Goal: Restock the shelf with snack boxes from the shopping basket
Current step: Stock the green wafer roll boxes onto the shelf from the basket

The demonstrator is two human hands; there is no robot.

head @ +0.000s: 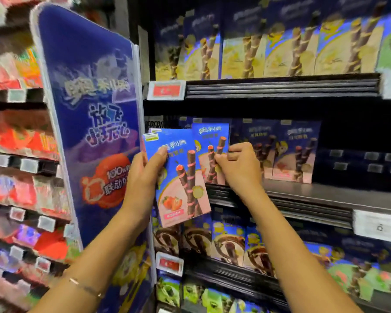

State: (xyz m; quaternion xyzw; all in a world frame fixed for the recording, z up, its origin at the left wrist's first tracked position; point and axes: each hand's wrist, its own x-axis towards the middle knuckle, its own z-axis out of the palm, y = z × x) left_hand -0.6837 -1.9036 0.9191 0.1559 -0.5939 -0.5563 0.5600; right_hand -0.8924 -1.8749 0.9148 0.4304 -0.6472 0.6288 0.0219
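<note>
Head view: left hand (145, 175) gripping strawberry snack box (178, 177), thumb pressing on front, tilting it just near of middle shelf (325, 195). Right hand (237, 168) pinching upright box (209, 152) standing at shelf's left, fingers curling on it.

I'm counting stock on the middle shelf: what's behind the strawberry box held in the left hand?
The strawberry box in the left hand overlaps a second strawberry box standing on the middle shelf, gripped by the right hand. More boxes stand to its right. Anything directly behind is covered.
</note>
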